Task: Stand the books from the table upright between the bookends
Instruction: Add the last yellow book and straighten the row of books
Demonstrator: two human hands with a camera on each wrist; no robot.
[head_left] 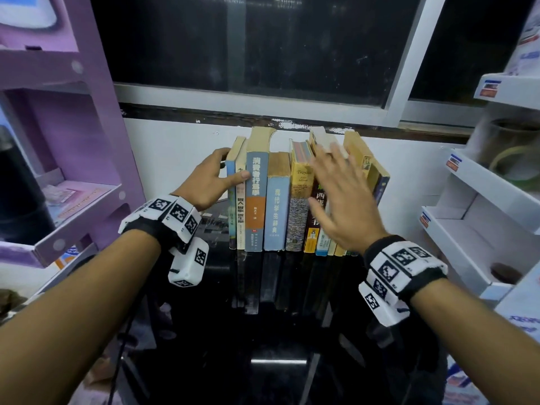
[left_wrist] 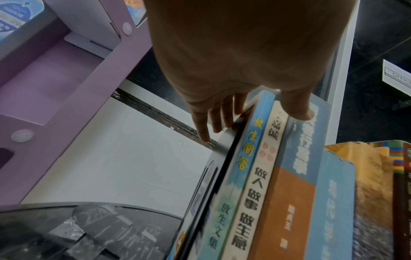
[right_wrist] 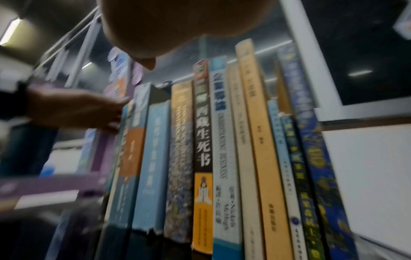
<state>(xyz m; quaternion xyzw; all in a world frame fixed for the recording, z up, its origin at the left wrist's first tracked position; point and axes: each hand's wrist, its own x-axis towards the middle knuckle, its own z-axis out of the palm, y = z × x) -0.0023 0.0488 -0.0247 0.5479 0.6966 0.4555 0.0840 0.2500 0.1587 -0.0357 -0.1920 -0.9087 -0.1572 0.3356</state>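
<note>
Books (head_left: 304, 197) are stood upright in one row, spines out, on a dark glossy desk (head_left: 277, 331) against the white wall, at 12 o'clock in the head view. The right-end books are seen tilted toward 1 o'clock.

Left hand (head_left: 209, 182): placed on the row's left end, at 10 o'clock. Its fingers (left_wrist: 224, 114) are laid down the outer side of a thin dark upright panel (left_wrist: 224, 163), likely a bookend, just beside the first book; the thumb (left_wrist: 300, 109) is pressed on the spines. The end books and panel are thus pinched.

Right hand (head_left: 340, 197): fingers are spread flat and wide, nothing gripped. It is held in front of the right half of the row, at 1 o'clock; contact with the spines cannot be told, motion blur.

A purple shelf (head_left: 73, 141) is seen at 9 o'clock, a white shelf (head_left: 479, 200) at 3 o'clock.
</note>
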